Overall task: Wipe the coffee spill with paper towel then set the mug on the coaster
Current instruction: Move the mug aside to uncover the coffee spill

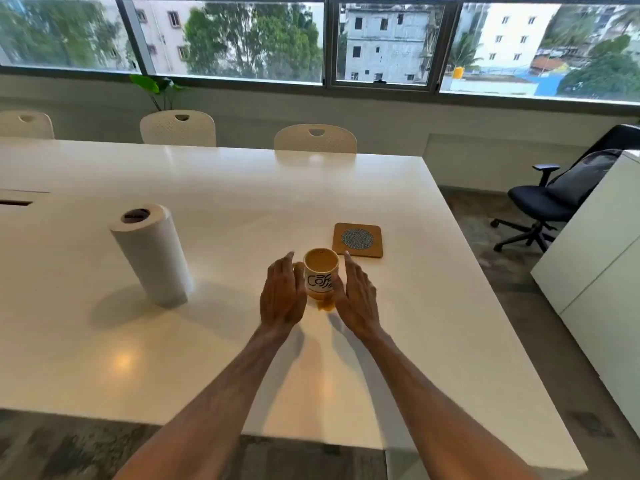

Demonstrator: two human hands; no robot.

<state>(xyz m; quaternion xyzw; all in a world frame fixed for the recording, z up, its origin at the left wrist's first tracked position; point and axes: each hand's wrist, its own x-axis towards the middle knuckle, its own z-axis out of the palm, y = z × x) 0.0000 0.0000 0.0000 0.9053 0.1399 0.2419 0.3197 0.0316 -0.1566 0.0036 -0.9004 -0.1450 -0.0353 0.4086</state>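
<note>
A white mug (320, 274) with black "Coffee" lettering and a yellow inside stands upright on the white table (214, 188). A small brown coffee spill (325, 305) lies at its near base. My left hand (282, 292) is flat and open just left of the mug, beside its handle. On the mug's right side my right hand (356, 294) is open too, fingers straight; whether it touches the mug I cannot tell. A square cork coaster (357, 240) with a grey woven disc lies behind and right of the mug. A paper towel roll (152, 252) stands upright at the left.
Three cream chairs (315, 138) line the table's far side under a wide window. A black office chair (550, 199) and a white cabinet (595, 271) stand on the right, past the table's right edge. A cable slot (15, 202) sits at the far left.
</note>
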